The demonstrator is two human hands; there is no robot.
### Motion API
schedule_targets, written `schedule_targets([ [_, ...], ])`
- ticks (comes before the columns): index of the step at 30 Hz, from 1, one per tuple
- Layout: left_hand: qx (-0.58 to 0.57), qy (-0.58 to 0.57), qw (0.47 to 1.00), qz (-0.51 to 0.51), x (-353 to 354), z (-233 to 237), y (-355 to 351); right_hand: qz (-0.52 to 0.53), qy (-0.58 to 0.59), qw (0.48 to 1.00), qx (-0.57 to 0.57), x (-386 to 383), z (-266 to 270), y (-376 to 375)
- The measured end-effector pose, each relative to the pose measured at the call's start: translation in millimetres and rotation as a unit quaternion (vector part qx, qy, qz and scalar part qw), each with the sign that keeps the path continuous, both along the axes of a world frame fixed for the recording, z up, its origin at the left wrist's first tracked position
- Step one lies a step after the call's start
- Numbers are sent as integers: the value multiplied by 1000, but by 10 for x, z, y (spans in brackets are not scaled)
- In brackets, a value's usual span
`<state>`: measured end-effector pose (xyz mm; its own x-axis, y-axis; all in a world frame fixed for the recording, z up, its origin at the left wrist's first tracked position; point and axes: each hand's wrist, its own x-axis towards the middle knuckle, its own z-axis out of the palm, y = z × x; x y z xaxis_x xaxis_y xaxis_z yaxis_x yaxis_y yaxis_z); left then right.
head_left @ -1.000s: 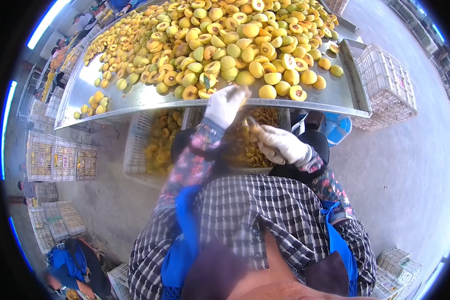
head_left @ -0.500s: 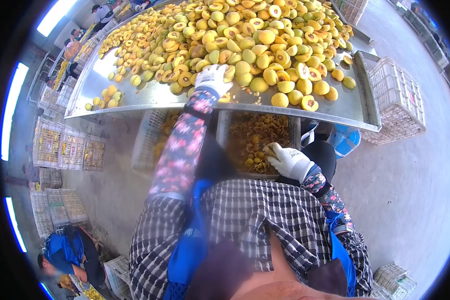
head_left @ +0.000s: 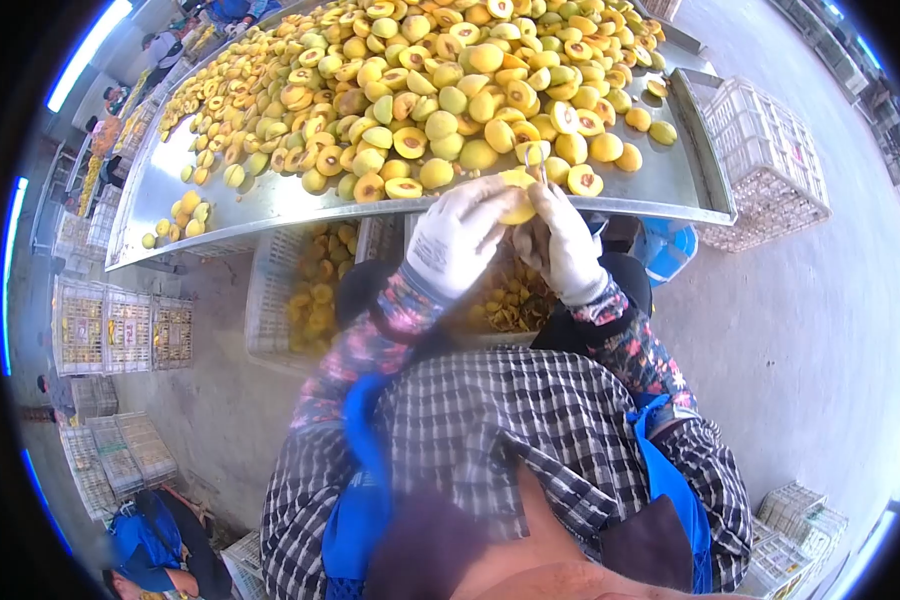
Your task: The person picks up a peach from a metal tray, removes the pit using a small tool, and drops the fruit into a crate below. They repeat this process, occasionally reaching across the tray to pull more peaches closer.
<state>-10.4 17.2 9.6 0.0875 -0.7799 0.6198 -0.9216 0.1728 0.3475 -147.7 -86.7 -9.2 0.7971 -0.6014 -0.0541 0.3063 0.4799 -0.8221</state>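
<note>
My left hand (head_left: 452, 238), in a white glove, grips a yellow fruit (head_left: 517, 198) over the front edge of the metal table (head_left: 300, 212). My right hand (head_left: 570, 250), also gloved, touches the fruit's right side, its fingers closed round a thin curved tool (head_left: 533, 158) whose tip shows above them. Behind both hands lies a large heap of yellow-green fruit (head_left: 440, 90), many halved, some with brown pits showing. Below the hands, a crate of fruit pieces (head_left: 510, 300) is partly hidden by my forearms.
A white crate of fruit (head_left: 270, 300) stands under the table at left. More crates are stacked at the right (head_left: 765, 165) and far left (head_left: 120, 325). A blue bag or bucket (head_left: 667, 248) sits below the table. A person in blue (head_left: 150, 540) is at lower left.
My left hand has come back from the heap to the table's front edge with a fruit. My right hand has risen from over the lower crate to meet it. The view has shifted slightly.
</note>
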Motion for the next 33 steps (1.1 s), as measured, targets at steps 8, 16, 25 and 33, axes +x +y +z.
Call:
schedule_targets([
  [8, 66, 894, 340, -284, 112, -228, -152, -15, 86, 961, -262, 54, 74, -32],
  [16, -89, 897, 415, -124, -82, -234, -212, -144, 187, 734, -637, -209, 15, 27],
  [25, -153, 750, 631, -128, -271, -227, -210, -157, 220, 675, -687, -112, -44, 264],
  [33, -82, 757, 644, -70, -199, -240, -171, -89, 209, 696, -681, -155, -98, 249],
])
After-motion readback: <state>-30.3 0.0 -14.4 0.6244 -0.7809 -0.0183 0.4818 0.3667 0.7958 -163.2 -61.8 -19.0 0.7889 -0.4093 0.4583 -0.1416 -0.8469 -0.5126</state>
